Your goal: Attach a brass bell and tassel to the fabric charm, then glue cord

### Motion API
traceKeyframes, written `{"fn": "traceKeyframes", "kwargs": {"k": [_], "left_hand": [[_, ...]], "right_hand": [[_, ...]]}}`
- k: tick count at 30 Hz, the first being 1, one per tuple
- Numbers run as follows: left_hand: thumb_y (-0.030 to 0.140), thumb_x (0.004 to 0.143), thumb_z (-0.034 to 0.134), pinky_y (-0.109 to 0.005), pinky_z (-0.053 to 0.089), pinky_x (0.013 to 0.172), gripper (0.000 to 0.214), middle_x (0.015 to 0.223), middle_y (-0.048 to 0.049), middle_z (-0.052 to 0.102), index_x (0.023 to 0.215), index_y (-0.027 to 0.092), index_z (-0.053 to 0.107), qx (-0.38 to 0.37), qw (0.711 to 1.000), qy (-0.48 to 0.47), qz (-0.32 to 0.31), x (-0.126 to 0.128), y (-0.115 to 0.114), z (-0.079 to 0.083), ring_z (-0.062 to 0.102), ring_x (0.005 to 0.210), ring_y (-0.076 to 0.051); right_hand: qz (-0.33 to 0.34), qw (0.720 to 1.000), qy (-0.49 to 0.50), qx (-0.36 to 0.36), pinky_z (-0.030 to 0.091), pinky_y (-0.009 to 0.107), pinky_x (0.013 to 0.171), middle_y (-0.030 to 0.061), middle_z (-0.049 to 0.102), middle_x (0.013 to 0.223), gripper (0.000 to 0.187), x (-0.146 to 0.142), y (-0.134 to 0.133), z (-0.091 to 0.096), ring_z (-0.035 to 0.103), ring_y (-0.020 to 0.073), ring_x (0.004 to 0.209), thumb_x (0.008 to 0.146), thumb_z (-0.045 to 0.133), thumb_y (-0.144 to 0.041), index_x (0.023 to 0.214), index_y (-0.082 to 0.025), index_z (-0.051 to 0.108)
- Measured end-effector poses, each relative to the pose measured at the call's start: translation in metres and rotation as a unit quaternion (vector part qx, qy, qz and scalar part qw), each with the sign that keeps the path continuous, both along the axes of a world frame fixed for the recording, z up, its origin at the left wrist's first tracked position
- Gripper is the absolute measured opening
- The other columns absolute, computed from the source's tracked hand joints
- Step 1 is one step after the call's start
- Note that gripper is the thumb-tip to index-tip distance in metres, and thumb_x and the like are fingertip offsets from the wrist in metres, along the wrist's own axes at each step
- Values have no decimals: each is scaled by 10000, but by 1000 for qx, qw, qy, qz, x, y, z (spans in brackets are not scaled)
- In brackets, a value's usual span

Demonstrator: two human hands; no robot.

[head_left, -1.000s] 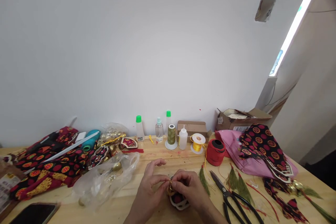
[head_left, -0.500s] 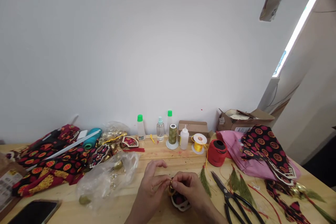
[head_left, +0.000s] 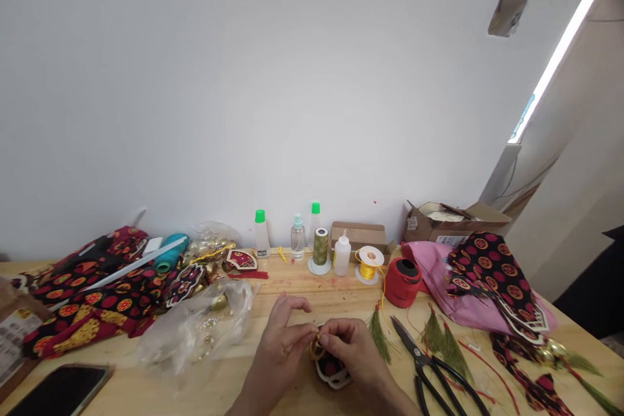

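My left hand and my right hand meet at the near middle of the wooden table. Both pinch a small gold piece at the top of a little fabric ornament with a white edge and red dots on black. The ornament rests on the table under my right hand, partly hidden by it. My left index finger sticks out; the other fingers are curled.
Black scissors and green tassels lie to the right. A red thread spool, yellow cord spool, green spool and small bottles line the back. A clear plastic bag, patterned fabric and a phone lie left.
My hands have stayed together on the gold piece, shifting only slightly. The camera has tilted a little.
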State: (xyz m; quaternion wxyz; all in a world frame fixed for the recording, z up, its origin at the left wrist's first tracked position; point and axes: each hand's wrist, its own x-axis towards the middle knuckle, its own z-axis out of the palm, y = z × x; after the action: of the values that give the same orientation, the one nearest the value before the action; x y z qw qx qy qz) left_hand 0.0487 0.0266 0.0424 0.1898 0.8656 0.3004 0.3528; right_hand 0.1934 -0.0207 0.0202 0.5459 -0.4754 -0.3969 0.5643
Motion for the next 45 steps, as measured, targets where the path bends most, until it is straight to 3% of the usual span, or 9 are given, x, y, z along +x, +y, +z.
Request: {"fn": "traceKeyframes", "kwargs": {"k": [5,8,10,15,22,24,29,36,45], "left_hand": [[293,744,527,-325,385,862,187,997,-58,523,640,218,662,-153,987,-45,-1,2,5,-3,471,985,-209],[299,725,554,-336,329,922,165,1050,-54,504,647,210,668,-236,969,-61,-31,4,7,-5,449,1038,-211],[306,718,565,-342,300,945,152,1063,-57,499,685,208,676,-269,958,-76,-56,5,7,-6,435,1062,-213],[365,691,593,-333,304,935,203,1072,-65,515,672,179,674,-324,939,-72,-93,4,8,-5,457,1049,-221],[359,674,615,-317,350,889,203,1028,-57,554,656,164,667,-337,925,-67,-160,3,7,-2,510,983,-204],[343,688,604,-317,352,886,188,1032,-58,554,667,167,667,-335,925,-61,-170,3,7,-2,507,990,-203],[260,691,594,-331,302,937,123,1112,-73,506,780,188,637,-307,941,-96,-104,7,2,-3,433,1089,-206],[189,680,555,-312,332,899,52,1036,-74,518,639,178,583,-271,961,-60,-16,20,-9,-5,464,1033,-203],[190,724,514,-271,371,840,106,959,-59,540,632,174,563,-269,961,-28,-51,21,-7,-3,512,938,-169]], "right_hand": [[-29,992,-102,63,345,197,443,-18,520,513,255,4,-3,9,426,70,440,643,623,-384,601,-133,608],[-69,949,-254,174,390,227,558,16,579,654,91,8,-6,16,497,115,599,683,596,-230,718,-166,652],[-51,913,-329,236,398,243,622,27,591,716,147,10,-7,18,514,137,693,698,577,-168,808,-207,667],[2,847,-420,326,392,247,649,28,593,737,178,17,-7,18,515,139,741,734,552,-146,827,-241,670],[79,758,-530,371,378,246,613,24,605,760,131,26,-6,28,508,132,705,768,544,-237,823,-256,662],[91,749,-539,375,380,242,612,22,611,765,121,26,-5,30,513,132,706,756,550,-207,786,-240,662],[50,815,-483,315,398,218,642,32,606,766,149,29,-1,28,535,129,739,631,563,-52,671,-174,637],[-6,875,-440,201,349,195,536,-20,559,594,145,32,0,10,470,90,562,586,522,-58,628,-164,611],[52,970,-234,38,312,167,418,-22,533,505,98,31,2,-2,429,59,437,644,537,-169,644,-107,613]]}}
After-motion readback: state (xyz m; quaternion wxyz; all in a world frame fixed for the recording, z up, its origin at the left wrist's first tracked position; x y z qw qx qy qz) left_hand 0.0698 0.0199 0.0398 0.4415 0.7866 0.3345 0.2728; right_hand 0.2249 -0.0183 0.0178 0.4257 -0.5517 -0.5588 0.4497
